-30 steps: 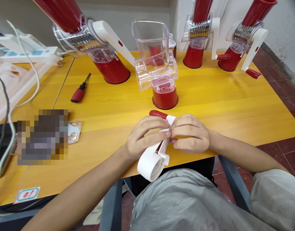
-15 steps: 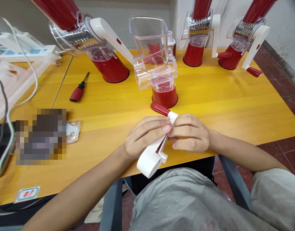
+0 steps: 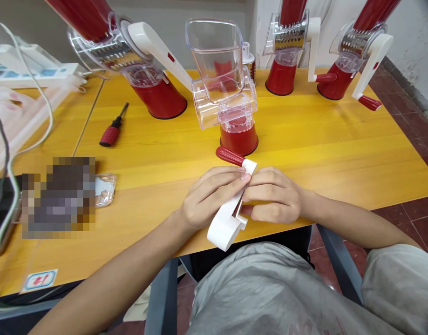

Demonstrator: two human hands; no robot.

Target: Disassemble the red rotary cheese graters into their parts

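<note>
Both hands hold a white crank handle (image 3: 223, 229) with a red grip (image 3: 229, 156), near the table's front edge. My left hand (image 3: 214, 195) is closed around the upper arm of the crank from the left. From the right, the fingers of my right hand (image 3: 273, 195) press against the crank's edge, where a narrow white strip stands partly apart from the arm. The thumbs are mostly hidden. Just beyond the red grip stands a clear plastic grater housing (image 3: 220, 88) on a red base (image 3: 239, 137), with no drum or crank fitted.
A complete rotary grater (image 3: 165, 97) stands at the back left, and two more, a middle one (image 3: 281, 80) and a right one (image 3: 336, 83), at the back right. A red-black screwdriver (image 3: 112, 132) lies on the left. Cables (image 3: 48, 116) run along the left side.
The wide lower end of the crank has swung slightly to the right and up. Both hands keep their hold on it, and the fingers have shifted a little.
</note>
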